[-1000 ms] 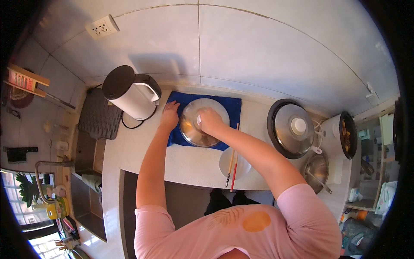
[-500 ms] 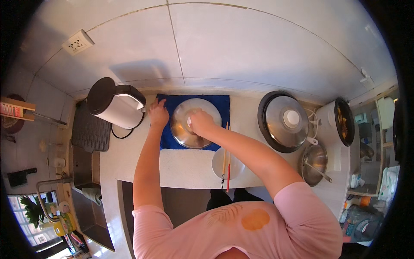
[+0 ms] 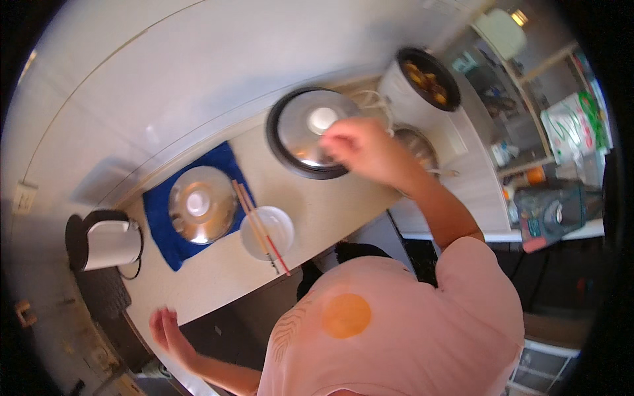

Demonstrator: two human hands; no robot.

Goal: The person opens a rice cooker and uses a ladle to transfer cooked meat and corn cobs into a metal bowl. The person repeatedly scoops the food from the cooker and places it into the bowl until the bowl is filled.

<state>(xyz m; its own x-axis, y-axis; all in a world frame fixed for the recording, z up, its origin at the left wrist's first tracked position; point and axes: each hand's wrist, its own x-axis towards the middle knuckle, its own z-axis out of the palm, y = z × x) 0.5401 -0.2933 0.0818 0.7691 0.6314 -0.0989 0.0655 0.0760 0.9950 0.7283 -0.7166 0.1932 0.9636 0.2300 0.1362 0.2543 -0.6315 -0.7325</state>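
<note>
My right hand hovers at the near edge of a round steel lid, close to its white knob. Motion smears its fingers, so their grip is unclear. Under that lid is a dark-rimmed pan. At the lower left, my left hand hangs by the counter's front edge, empty, with its fingers loosely extended. Another steel lid, also with a white knob, lies on a blue cloth. Beside it, chopsticks rest across a white bowl.
A white kettle with a black lid stands at the left. Toward the far right are a white pot with food in it and a steel pan, partly behind my forearm. Shelves hold packages and containers at the right edge.
The view has swung to the right. My right hand has left the lid on the blue cloth and moved to the other lid; my left hand has come off the cloth toward the counter's front.
</note>
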